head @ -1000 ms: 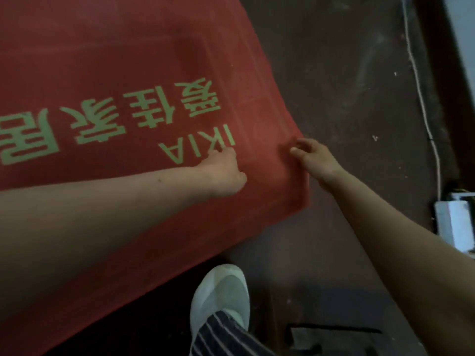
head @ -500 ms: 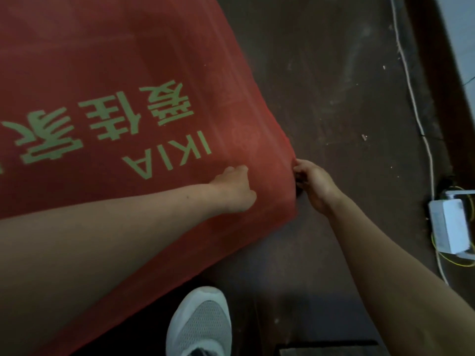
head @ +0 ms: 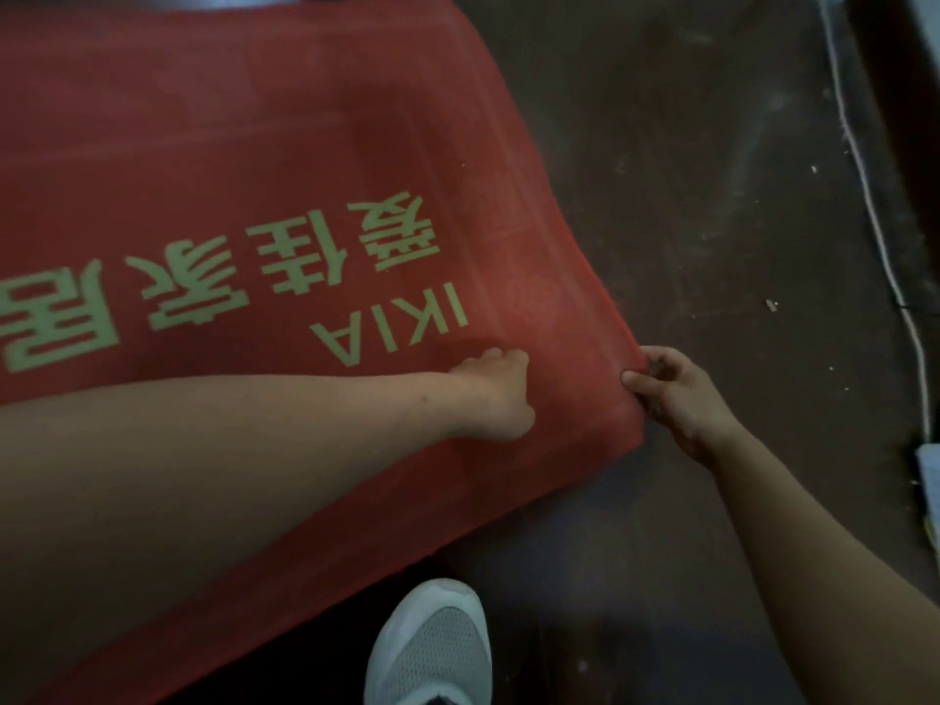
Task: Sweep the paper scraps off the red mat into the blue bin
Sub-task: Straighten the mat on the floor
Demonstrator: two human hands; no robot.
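The red mat (head: 264,145) with green lettering lies on the dark floor and fills the left of the view. My left hand (head: 496,394) rests on it near its right front corner, fingers curled under, and nothing shows in it. My right hand (head: 679,394) pinches the mat's right edge just above that corner, thumb on top. No paper scraps show on the mat. A few tiny pale scraps (head: 771,305) lie on the floor to the right. The blue bin is out of view.
My white and grey shoe (head: 432,648) stands on the floor just below the mat's front edge. A white cable (head: 864,185) runs along the floor at the right, towards a white box (head: 928,480) at the right border.
My right hand has slid from the top of the mat to its right edge and taken hold of it. My left hand stays on the mat near the corner.
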